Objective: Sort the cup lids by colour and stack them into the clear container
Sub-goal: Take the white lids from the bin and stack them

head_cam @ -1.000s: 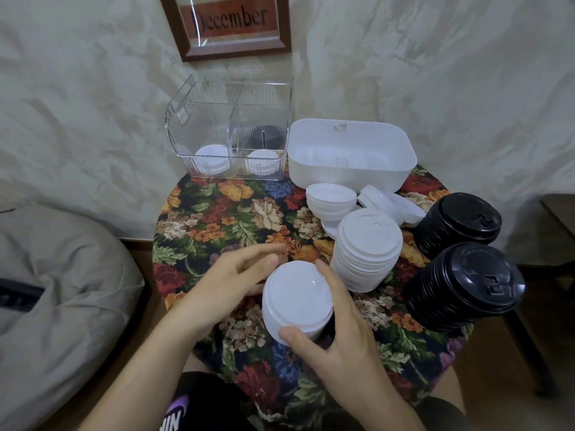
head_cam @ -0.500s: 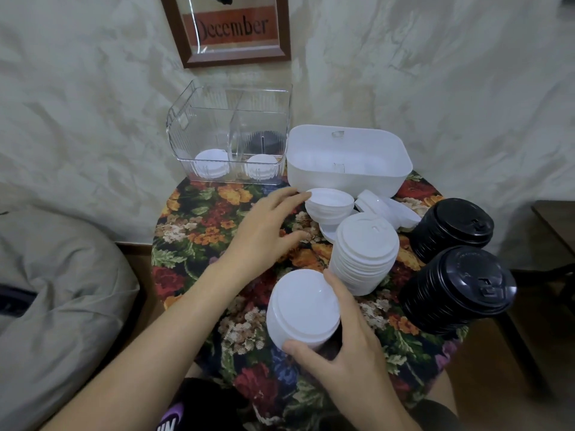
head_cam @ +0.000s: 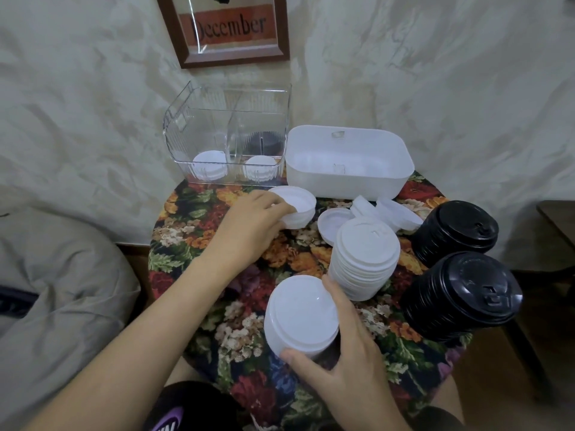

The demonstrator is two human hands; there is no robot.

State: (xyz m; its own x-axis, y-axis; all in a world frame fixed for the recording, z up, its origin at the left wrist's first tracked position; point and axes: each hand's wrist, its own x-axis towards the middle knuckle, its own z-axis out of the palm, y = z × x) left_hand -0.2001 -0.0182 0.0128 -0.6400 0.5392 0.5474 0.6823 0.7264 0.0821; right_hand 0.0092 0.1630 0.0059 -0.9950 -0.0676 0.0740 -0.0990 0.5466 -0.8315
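My left hand (head_cam: pixel 249 225) grips a small stack of upturned white lids (head_cam: pixel 295 206) just in front of the clear container (head_cam: pixel 199 126). That container has divided compartments holding two short white lid stacks (head_cam: pixel 209 164) and a dark stack at the back right. Near the table's front, my right hand (head_cam: pixel 345 353) holds another white lid stack (head_cam: pixel 300 312) between thumb and fingers. A taller white stack (head_cam: pixel 364 259) stands right of it. Two stacks of black lids (head_cam: pixel 457 228) (head_cam: pixel 463 297) lean at the right.
An open white bin (head_cam: pixel 348 178) sits beside the clear container at the back. Loose white lids (head_cam: pixel 385 209) lie in front of it. The small round table has a floral cloth (head_cam: pixel 193 244); a wall is behind, a grey cushion at the left.
My left hand left the near stack, reached back across the table and took hold of the small upturned white stack, shifting it left toward the clear container. My right hand stayed on its stack.
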